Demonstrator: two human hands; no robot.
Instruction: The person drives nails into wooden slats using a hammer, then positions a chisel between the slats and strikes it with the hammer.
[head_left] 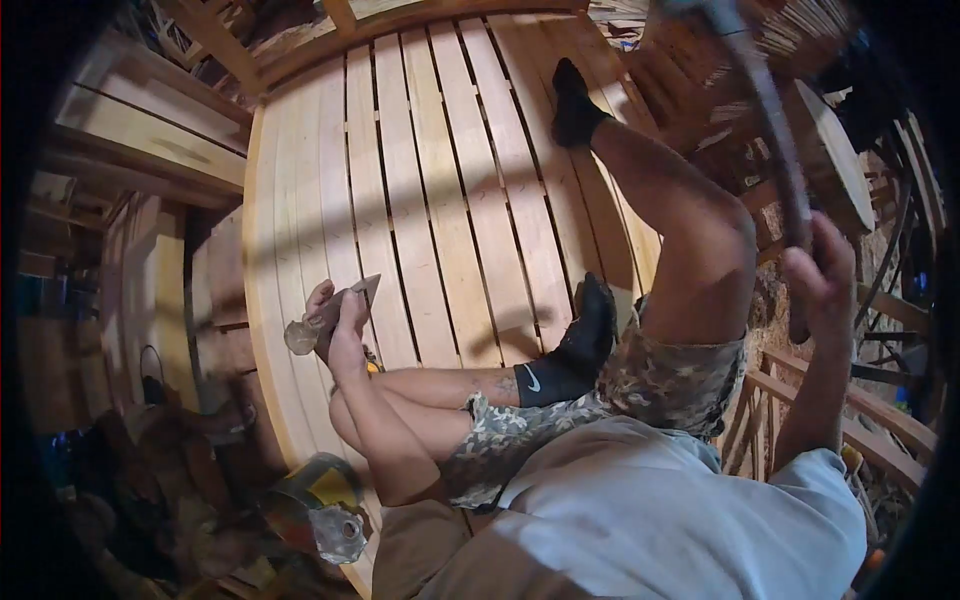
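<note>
My left hand (345, 325) is closed around what looks like a chisel (301, 338). Its round, pale butt faces left, and a flat tapered end points up and right, just over the slats. In my right hand (825, 270), raised at the right, is a hammer (778, 135) gripped by its long handle. The hammer's head is at the top edge, blurred and partly cut off. Beneath the left hand is the pale slatted wooden platform (400, 210), on which I sit. A small yellow and black object (373, 365) shows partly beside my left wrist.
A yellow and black tool (325, 490) with a shiny clear or metallic part lies by the platform's lower left edge. My bent legs and black socks (575, 325) take up the right side. Wooden frames (155, 135) stand at left, and more timber (850, 400) at right.
</note>
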